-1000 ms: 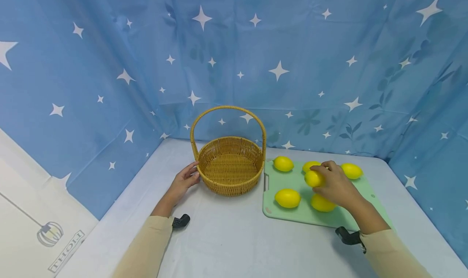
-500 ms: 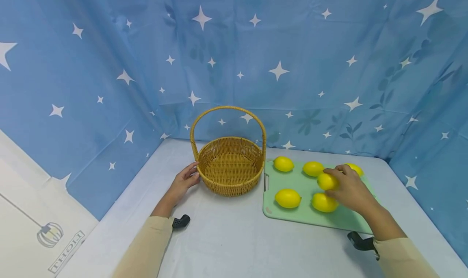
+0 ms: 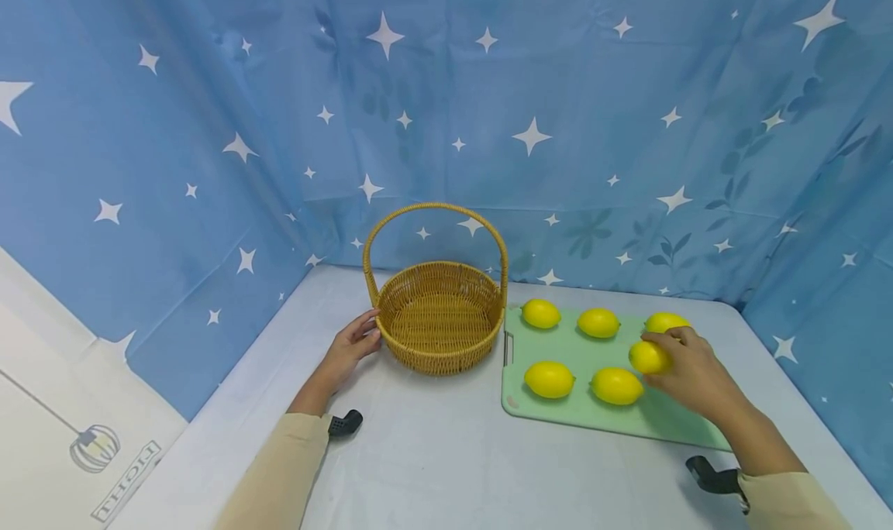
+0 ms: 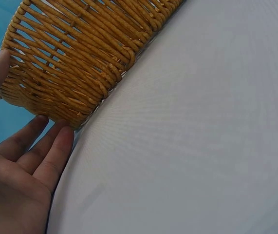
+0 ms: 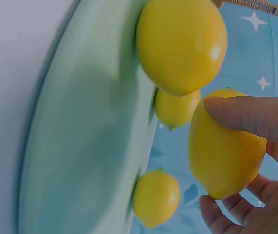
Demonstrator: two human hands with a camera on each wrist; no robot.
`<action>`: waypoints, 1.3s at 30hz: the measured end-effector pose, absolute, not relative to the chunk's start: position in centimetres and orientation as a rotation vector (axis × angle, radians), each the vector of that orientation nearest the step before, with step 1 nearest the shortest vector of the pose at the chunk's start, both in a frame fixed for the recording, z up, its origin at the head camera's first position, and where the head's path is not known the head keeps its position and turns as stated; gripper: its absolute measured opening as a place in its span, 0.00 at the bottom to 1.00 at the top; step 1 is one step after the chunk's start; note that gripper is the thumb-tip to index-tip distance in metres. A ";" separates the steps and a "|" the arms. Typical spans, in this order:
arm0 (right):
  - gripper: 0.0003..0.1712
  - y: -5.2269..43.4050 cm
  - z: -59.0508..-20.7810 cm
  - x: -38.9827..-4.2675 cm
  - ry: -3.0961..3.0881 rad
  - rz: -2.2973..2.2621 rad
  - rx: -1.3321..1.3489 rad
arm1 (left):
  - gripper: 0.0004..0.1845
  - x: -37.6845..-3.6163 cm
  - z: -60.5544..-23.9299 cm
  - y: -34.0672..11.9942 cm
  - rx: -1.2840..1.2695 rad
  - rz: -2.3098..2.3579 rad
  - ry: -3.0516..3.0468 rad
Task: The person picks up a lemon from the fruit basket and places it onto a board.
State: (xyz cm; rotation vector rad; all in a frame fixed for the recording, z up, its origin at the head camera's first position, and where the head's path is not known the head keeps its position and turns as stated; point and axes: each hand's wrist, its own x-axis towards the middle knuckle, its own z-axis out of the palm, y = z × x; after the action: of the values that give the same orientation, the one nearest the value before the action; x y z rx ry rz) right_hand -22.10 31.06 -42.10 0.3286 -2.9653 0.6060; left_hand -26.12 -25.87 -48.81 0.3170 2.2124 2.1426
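Note:
My right hand pinches a yellow lemon between thumb and fingertips, over the right part of a pale green cutting board. In the right wrist view the lemon stands apart from the board. Several other lemons lie on the board, among them a front one just left of the held lemon and a back one partly behind my hand. My left hand rests against the left side of a woven basket with relaxed fingers. Up close, the fingertips meet its lower wall and the thumb lies by its side.
The basket has a tall arched handle and stands just left of the board. A blue curtain with white stars hangs behind and beside the white table. More lemons sit on the board's left half.
My right hand has moved right and slightly toward me with the lemon, leaving the back middle lemon uncovered. The front middle lemon shifted slightly. My left hand and the basket stay still.

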 end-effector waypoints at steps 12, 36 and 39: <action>0.37 33.1 -43.1 -21.4 -2.986 0.593 0.269 | 0.31 -27.1 -50.2 -26.2 0.306 2.118 2.294; 0.40 37.6 -45.3 -20.4 -3.109 0.570 0.124 | 0.31 -27.2 -50.6 -26.4 0.310 2.142 2.226; 0.41 37.5 -45.5 -20.1 -3.116 0.588 0.100 | 0.31 -27.2 -50.9 -26.3 0.337 2.126 2.269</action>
State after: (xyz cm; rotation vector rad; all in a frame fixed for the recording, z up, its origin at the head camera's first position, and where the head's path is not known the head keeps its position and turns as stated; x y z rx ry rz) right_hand -20.15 37.53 -45.53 0.1002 -3.1155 0.5880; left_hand -27.24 -26.33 -50.87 0.3369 2.2692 2.1265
